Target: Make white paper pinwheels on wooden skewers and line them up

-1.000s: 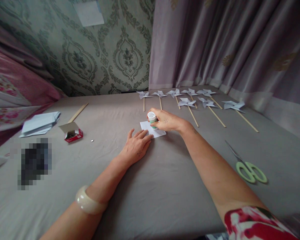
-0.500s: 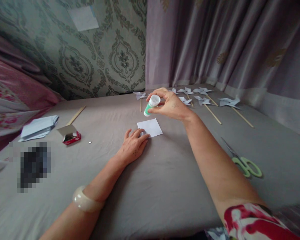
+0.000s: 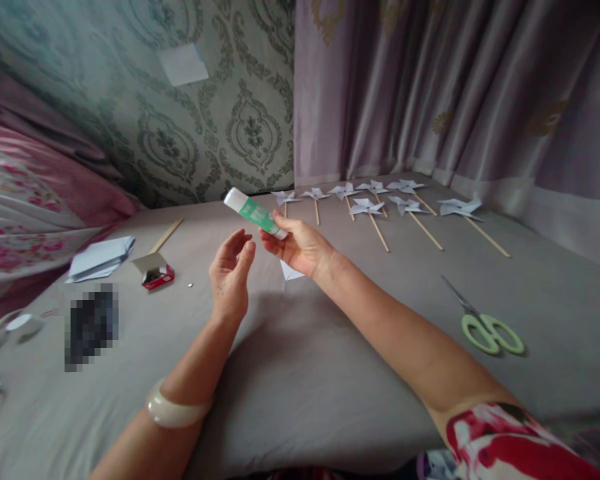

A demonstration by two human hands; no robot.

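Gripping the glue stick (image 3: 256, 215) in my right hand (image 3: 303, 248), left hand (image 3: 230, 277) half-curled, empty, I count eight pinwheels (image 3: 366, 207) done, paper (image 3: 291, 272) below and stack of sheets (image 3: 100, 260) unmade.

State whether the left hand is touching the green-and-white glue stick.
Apart: the head view shows a narrow gap between the left hand and the glue stick, with grey cloth visible through it.

dim light leaves soft shadows on the grey cloth (image 3: 340, 387), and one dark patch (image 3: 91, 327) is pixelated.
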